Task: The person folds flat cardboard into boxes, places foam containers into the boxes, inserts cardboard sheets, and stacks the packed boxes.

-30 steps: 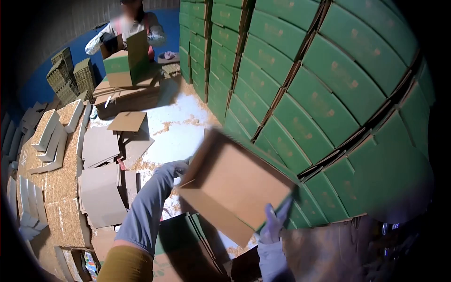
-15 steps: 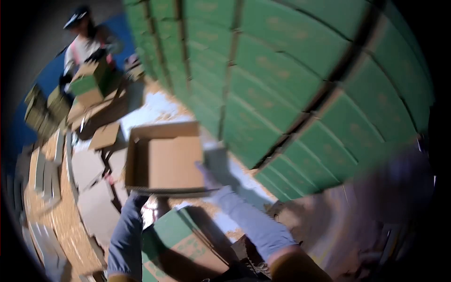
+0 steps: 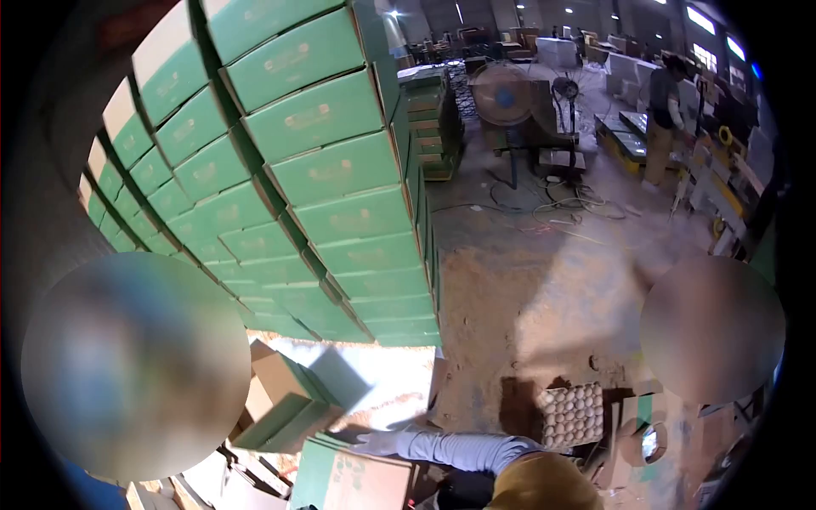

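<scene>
My right hand [image 3: 380, 443], in a pale glove and grey-blue sleeve, reaches left across the lower middle. Its fingers are stretched out along the top edge of a stack of folded green-and-brown cartons [image 3: 353, 478], holding nothing that I can see. Just beyond it, an open green carton [image 3: 289, 399] stands tilted on the white surface, its left part covered by a round blurred patch. My left hand is not visible.
Green cartons [image 3: 331, 161] form a tall wall at the left and centre. An egg tray [image 3: 574, 415] and loose cardboard [image 3: 633, 442] lie at the lower right. Farther back are a fan [image 3: 506, 95], cables [image 3: 578, 204] and a person [image 3: 663, 119].
The view has swung right, showing the hall beyond the carton wall. Both hands held an open box earlier; now my right hand is off it, and my left hand is out of sight.
</scene>
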`<action>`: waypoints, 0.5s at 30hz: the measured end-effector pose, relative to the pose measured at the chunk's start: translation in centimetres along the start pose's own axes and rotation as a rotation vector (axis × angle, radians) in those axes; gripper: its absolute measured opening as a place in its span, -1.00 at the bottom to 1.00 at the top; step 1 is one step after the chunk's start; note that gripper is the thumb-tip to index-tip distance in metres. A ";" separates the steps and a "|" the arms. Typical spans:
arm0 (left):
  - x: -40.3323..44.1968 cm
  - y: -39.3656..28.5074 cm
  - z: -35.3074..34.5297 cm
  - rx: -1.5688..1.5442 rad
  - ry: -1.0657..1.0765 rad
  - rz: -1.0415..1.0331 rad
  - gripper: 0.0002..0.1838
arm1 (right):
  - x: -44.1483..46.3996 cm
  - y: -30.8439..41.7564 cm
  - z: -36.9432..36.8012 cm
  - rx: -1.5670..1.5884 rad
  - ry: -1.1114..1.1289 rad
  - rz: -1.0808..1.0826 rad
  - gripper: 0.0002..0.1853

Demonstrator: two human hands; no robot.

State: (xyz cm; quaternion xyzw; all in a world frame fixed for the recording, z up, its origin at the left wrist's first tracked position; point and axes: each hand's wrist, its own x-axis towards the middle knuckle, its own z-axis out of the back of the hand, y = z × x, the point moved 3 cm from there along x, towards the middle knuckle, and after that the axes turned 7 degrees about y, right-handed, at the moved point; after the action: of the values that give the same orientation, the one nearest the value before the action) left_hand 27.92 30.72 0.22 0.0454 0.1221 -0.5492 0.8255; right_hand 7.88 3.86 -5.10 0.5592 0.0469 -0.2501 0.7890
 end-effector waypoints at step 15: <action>-3.7 -2.1 -1.6 -0.330 -0.411 -0.106 -0.24 | -0.5 2.0 -2.7 0.104 -0.129 0.243 -0.32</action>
State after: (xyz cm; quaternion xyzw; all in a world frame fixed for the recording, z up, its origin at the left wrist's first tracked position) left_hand 24.38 33.52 -0.24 -0.2088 0.0422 -0.5621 0.7992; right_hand 8.89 6.97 -4.23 0.5835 -0.0851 -0.1902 0.7849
